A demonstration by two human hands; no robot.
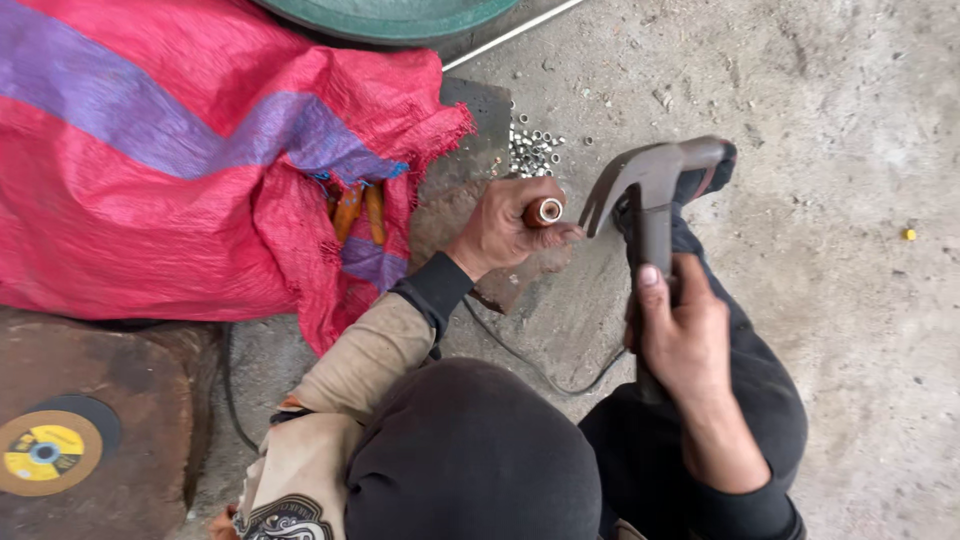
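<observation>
My left hand [505, 225] grips a short copper-coloured tube piece [544, 211] with a silvery ring in its end, held over a flat dark stone slab [470, 170]. My right hand [680, 335] is closed around the handle of a grey claw hammer [650, 180], whose head is raised just right of the tube. A heap of small silvery rings [533, 150] lies on the floor beyond the left hand.
A large red and purple woven sack [170, 150] lies at the left, with orange pieces [357, 208] showing in its opening. A yellow cutting disc [45, 452] rests on a rusty block at lower left. A black cable [545, 375] crosses the concrete floor [850, 200]. A green basin rim [390, 15] is at top.
</observation>
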